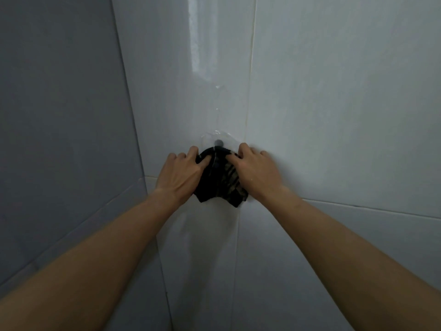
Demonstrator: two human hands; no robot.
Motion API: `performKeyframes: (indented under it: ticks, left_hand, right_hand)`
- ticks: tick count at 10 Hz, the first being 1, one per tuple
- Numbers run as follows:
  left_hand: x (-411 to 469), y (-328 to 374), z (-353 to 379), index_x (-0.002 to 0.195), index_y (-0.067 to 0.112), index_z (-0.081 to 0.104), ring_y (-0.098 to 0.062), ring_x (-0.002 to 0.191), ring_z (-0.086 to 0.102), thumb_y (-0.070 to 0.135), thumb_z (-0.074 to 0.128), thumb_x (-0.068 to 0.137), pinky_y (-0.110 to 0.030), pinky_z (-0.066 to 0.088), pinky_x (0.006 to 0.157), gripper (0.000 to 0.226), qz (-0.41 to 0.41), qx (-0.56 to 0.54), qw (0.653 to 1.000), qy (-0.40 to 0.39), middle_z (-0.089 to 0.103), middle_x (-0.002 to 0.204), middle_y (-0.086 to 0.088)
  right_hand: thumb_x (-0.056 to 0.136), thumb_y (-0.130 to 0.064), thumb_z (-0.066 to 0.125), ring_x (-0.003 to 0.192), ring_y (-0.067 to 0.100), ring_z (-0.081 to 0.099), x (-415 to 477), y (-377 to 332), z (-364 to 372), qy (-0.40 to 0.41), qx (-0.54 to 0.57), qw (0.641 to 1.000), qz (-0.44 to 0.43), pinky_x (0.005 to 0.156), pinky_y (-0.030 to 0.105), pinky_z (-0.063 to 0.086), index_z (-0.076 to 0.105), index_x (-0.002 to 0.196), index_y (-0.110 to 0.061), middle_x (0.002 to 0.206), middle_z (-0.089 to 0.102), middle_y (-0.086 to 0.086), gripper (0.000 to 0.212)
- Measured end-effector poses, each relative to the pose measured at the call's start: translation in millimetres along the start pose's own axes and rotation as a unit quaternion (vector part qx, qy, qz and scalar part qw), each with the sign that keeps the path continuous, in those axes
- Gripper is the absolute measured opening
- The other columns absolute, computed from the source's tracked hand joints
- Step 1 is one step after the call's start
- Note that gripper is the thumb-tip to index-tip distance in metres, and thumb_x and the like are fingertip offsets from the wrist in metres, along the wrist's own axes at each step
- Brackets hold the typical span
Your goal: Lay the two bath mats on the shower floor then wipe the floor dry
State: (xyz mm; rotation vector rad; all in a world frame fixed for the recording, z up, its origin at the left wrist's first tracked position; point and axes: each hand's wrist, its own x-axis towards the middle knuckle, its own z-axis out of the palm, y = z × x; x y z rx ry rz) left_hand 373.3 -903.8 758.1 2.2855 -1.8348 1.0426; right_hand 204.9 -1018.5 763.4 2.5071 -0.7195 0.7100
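Tiled shower corner, dim light

You face glossy pale grey wall tiles [334, 91] joined by thin light grout lines [250, 68]. A darker side wall [59, 91] meets them at left. A clear adhesive hook [218, 141] sits on the tile, below a bright wet reflection streak [196, 44].

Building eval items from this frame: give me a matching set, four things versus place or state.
Things:
1. left hand
2. right hand
3. dark striped cloth
4. small clear plastic wall hook

Descriptions:
A. hanging bunched between both hands
B. stuck to white tile, just above the cloth
C. grip on the cloth's right side
D. grip on the cloth's left side

Pairs: 1-D, 2-C, 3-A, 4-B
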Motion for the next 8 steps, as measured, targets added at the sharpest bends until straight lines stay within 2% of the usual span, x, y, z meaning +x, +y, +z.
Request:
performKeyframes:
  ticks: [1, 3, 4, 5, 6, 7, 8]
  left_hand:
    - [-4, 1, 1, 0.143, 0.019, 0.047, -0.034, 0.078, 0.059, 0.025, 0.071, 0.084, -0.040, 0.034, 0.070, 0.064, 0.008, 0.005, 1.000, 0.003, 0.055, 0.109, -0.015]
    - [0, -1, 9, 0.114, 0.018, 0.068, -0.033, 0.073, 0.060, 0.015, 0.080, 0.070, -0.038, 0.041, 0.063, 0.045, 0.028, -0.044, 0.998, 0.030, 0.062, 0.095, -0.011]
    - [-2, -1, 13, 0.102, 0.013, 0.067, -0.034, 0.084, 0.059, 0.011, 0.077, 0.071, -0.039, 0.042, 0.067, 0.032, 0.011, -0.071, 0.994, 0.081, 0.063, 0.107, -0.013]
    - [-3, 1, 10, 0.098, 0.012, 0.058, -0.033, 0.086, 0.057, 0.006, 0.062, 0.076, -0.042, 0.043, 0.071, 0.024, -0.026, -0.119, 0.986, 0.117, 0.061, 0.106, -0.012]
    - [-2, 2, 8, 0.098, 0.015, 0.052, -0.030, 0.082, 0.054, 0.008, 0.058, 0.082, -0.041, 0.040, 0.070, 0.018, -0.048, -0.150, 0.978, 0.137, 0.060, 0.097, -0.008]
    - [-1, 3, 6, 0.105, 0.016, 0.054, -0.030, 0.086, 0.056, 0.018, 0.055, 0.088, -0.041, 0.040, 0.074, 0.017, -0.059, -0.157, 0.976, 0.139, 0.062, 0.101, -0.007]
    - [0, 1, 4, 0.118, 0.016, 0.057, -0.031, 0.096, 0.058, 0.030, 0.043, 0.092, -0.043, 0.041, 0.080, 0.032, -0.067, -0.140, 0.977, 0.145, 0.065, 0.112, -0.008]
  right_hand:
    - [0.083, -0.017, 0.068, 0.090, 0.032, 0.058, -2, -4, 0, 0.002, -0.004, 1.000, 0.003, 0.071, 0.040, 0.044, 0.063, 0.119, -0.016, 0.105, 0.056, 0.012, 0.036]
    - [0.091, -0.016, 0.055, 0.107, 0.032, 0.053, -7, -7, -4, -0.015, 0.012, 1.000, -0.002, 0.081, 0.042, 0.043, 0.049, 0.137, -0.016, 0.120, 0.054, 0.011, 0.046]
    - [0.091, -0.017, 0.057, 0.107, 0.032, 0.052, -12, -5, -3, -0.021, 0.018, 1.000, -0.003, 0.084, 0.043, 0.045, 0.044, 0.143, -0.016, 0.120, 0.052, 0.014, 0.054]
    - [0.091, -0.018, 0.058, 0.104, 0.034, 0.054, -17, -1, -1, -0.024, 0.027, 0.999, -0.016, 0.085, 0.043, 0.047, 0.041, 0.147, -0.018, 0.120, 0.055, 0.014, 0.059]
    - [0.090, -0.020, 0.057, 0.103, 0.033, 0.057, -20, 2, 1, -0.007, 0.033, 0.999, -0.016, 0.083, 0.042, 0.048, 0.038, 0.149, -0.019, 0.121, 0.059, 0.012, 0.062]
    - [0.093, -0.020, 0.049, 0.108, 0.032, 0.057, -24, 3, -8, 0.006, 0.060, 0.998, -0.007, 0.086, 0.042, 0.048, 0.037, 0.148, -0.017, 0.125, 0.059, 0.010, 0.057]
    - [0.096, -0.025, 0.044, 0.113, 0.032, 0.056, -20, 0, -17, 0.013, 0.080, 0.997, -0.005, 0.091, 0.044, 0.048, 0.039, 0.146, -0.015, 0.131, 0.057, 0.011, 0.052]
